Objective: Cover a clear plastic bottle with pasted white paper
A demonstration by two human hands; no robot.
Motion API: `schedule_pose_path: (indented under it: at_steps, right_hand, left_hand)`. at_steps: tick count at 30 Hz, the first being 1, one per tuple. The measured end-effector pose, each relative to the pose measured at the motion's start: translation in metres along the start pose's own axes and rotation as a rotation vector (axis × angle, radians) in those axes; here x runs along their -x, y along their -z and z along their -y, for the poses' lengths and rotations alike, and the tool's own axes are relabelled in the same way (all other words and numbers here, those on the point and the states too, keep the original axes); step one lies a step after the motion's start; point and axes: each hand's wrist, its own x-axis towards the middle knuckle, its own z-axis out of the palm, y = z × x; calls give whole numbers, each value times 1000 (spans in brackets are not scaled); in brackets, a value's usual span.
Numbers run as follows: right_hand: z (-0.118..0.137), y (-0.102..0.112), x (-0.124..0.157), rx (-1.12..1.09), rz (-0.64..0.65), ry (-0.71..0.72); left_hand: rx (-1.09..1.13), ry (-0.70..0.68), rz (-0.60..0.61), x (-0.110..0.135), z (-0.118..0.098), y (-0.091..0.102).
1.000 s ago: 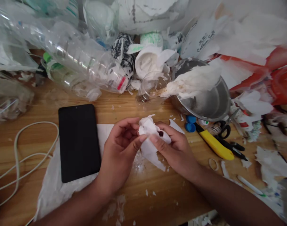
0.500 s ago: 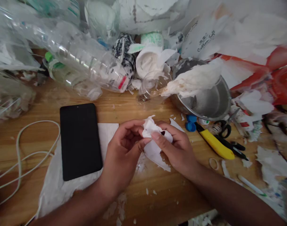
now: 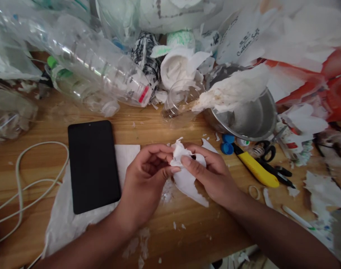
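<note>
A crumpled piece of white tissue paper (image 3: 187, 179) is pinched between both hands just above the wooden table (image 3: 164, 127). My left hand (image 3: 145, 183) grips its left edge with thumb and fingers closed. On the right side, my right hand (image 3: 209, 175) curls round it, thumb pressed on top. A loose flap of the tissue hangs down toward the table. Small white scraps lie under the hands.
A black phone (image 3: 93, 164) lies face up on a white sheet at the left, beside a white cable (image 3: 21, 190). Behind are clear plastic bottles (image 3: 97, 74), a metal bowl (image 3: 257, 119), blue caps (image 3: 228, 144), a yellow utility knife (image 3: 256, 170), scissors (image 3: 267, 151) and heaps of paper.
The hands and tissue have shifted slightly right and the tissue has been turned a little; the flap hangs lower. The view has tilted a bit.
</note>
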Motion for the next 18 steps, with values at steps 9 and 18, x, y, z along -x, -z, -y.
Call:
schedule_pose_path:
  at_steps: [9,18]
  right_hand:
    - [1,0,-3,-99,-28,-157]
    - [-5,-12,-1,-164,-77,-59]
  left_hand:
    - [129,109,112,-6,4,6]
    - [207,76,-45,-7,6,5]
